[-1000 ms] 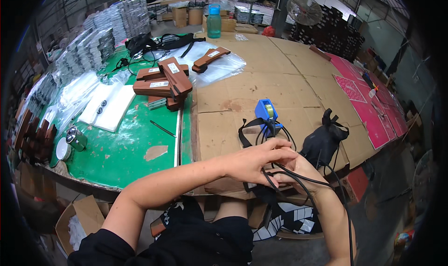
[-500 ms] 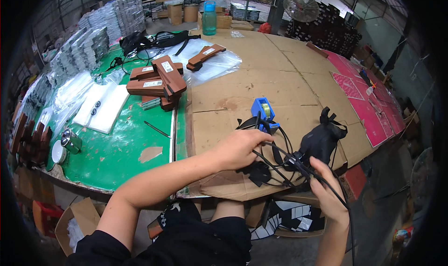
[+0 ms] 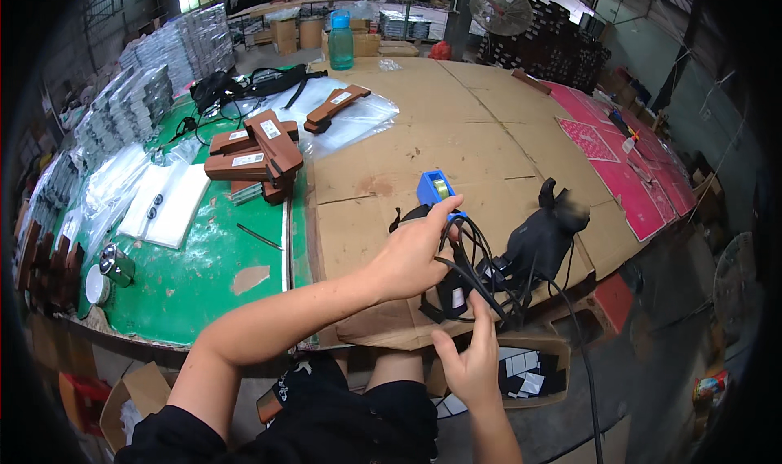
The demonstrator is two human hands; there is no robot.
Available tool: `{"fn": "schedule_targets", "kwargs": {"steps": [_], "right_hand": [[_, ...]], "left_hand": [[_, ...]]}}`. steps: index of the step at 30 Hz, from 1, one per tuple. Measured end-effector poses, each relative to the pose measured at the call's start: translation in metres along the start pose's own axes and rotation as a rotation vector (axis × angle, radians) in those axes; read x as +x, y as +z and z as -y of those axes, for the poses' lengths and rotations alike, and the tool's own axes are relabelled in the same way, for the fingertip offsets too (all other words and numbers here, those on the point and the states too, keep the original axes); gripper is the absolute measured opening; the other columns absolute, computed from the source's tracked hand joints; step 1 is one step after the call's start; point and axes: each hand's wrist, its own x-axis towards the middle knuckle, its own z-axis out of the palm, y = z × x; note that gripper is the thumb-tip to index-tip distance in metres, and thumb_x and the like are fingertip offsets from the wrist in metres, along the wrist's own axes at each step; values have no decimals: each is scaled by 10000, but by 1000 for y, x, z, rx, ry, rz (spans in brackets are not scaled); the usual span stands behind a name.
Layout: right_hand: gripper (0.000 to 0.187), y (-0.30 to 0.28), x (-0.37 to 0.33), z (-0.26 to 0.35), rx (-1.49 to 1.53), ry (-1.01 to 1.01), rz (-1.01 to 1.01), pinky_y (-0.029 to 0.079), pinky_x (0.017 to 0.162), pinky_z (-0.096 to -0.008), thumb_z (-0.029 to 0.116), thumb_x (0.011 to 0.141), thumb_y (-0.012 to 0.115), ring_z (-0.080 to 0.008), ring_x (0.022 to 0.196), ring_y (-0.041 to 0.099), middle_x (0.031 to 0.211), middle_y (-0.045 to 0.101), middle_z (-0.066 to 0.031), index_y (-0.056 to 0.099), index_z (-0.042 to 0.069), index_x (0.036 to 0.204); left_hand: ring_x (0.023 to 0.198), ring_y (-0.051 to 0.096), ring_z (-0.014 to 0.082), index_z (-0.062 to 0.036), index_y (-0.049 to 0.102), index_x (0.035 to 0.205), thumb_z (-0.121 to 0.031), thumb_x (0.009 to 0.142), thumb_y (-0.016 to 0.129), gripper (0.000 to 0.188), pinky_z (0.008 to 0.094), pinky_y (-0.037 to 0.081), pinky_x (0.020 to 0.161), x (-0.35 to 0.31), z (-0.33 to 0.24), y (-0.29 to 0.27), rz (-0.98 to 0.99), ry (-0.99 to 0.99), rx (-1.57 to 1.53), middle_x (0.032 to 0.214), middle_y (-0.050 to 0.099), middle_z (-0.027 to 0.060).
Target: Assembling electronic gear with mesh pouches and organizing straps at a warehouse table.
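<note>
Black cable (image 3: 472, 277) looped over the tabletop's (image 3: 383, 150) near edge, left hand (image 3: 411, 256) closer.
The loops slant down rightward from the left fingers, curled onto a strand; the right hand (image 3: 472, 370) spreads below, apparently empty, contact unclear. A black pouch (image 3: 539, 240) crowds the right, a blue tape dispenser (image 3: 432, 189) the far side.

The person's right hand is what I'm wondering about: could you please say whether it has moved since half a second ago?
Yes: the right hand has moved leftward and toward the person, judged against the blue tape dispenser.
</note>
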Motion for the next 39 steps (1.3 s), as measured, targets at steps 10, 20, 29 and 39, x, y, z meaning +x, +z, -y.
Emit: {"fn": "schedule_targets", "kwargs": {"steps": [10,20,29,39], "right_hand": [[511,29,41,0,164,3,-8,433,902,-371,135,774,712,-297,1040,542,1115,540,-168,471,-58,1181],[298,-9,-15,-32,167,219,554,504,697,-284,66,784,664,-131,702,627,766,637,-27,634,-42,1061],[196,-190,-208,-63,854,1110,207,478,644,-341,75,823,620,-194,703,606,848,642,-118,612,-16,996],[187,-186,-147,40,545,-263,674,443,642,-409,92,693,718,-284,563,562,684,609,-123,692,-12,846]], "left_hand": [[976,597,342,-22,523,1222,-111,855,533,377,410,479,851,-16,-11,3,225,113,129,1067,610,190],[839,628,300,-108,621,1057,-42,785,532,293,382,505,714,0,6,-16,166,218,267,876,617,134],[863,600,278,-97,628,981,21,748,530,279,378,485,742,10,87,-75,164,64,148,896,607,103],[1220,479,242,-87,612,867,-167,798,570,114,414,371,1028,-40,118,-93,263,612,969,1132,583,64]]}}
